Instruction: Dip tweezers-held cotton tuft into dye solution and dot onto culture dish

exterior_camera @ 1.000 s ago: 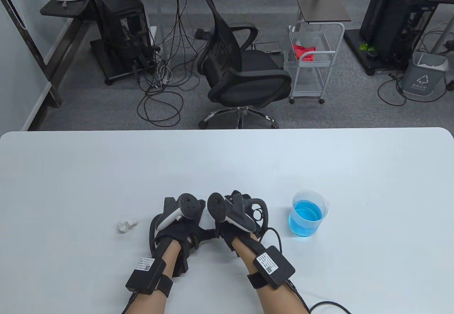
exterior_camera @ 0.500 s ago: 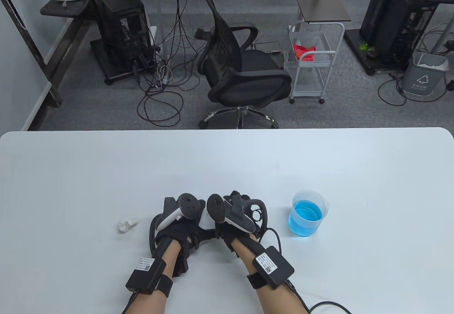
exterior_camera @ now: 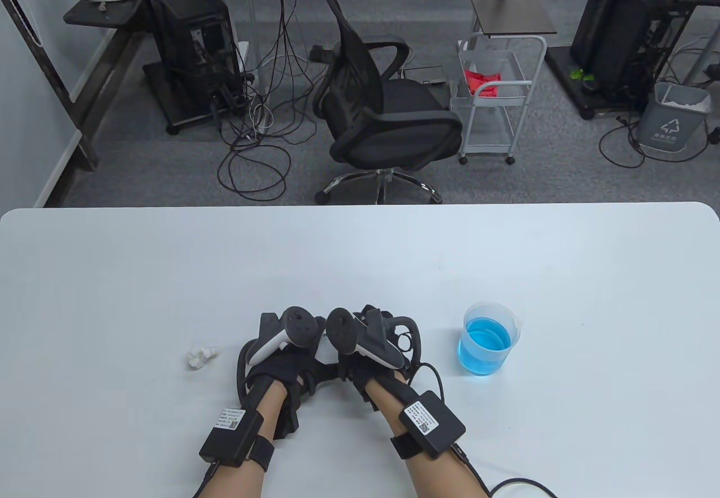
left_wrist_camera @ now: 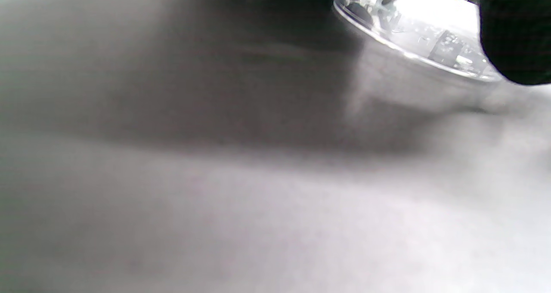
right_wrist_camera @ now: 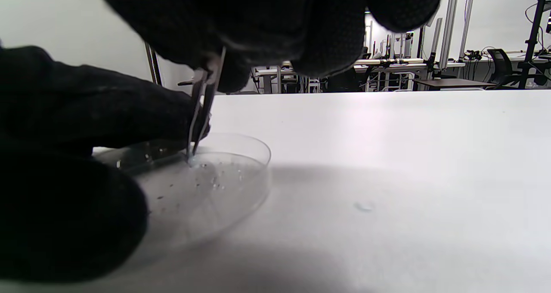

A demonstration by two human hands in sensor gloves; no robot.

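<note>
My right hand pinches metal tweezers and holds them upright, tips down on the floor of a clear culture dish. A tiny pale tuft sits at the tips. Small droplets dot the dish floor. My left hand rests against the dish's left side; its fingers lie along the rim. The dish rim also shows in the left wrist view. In the table view both hands hide the dish. A clear beaker of blue dye stands to the right of my right hand.
A crumpled white cotton wad lies on the white table left of my left hand. A small wet spot marks the table right of the dish. A cable trails from my right wrist.
My right hand has shifted very slightly to the left, toward the left hand. The left hand, beaker and cotton wad have not moved.
</note>
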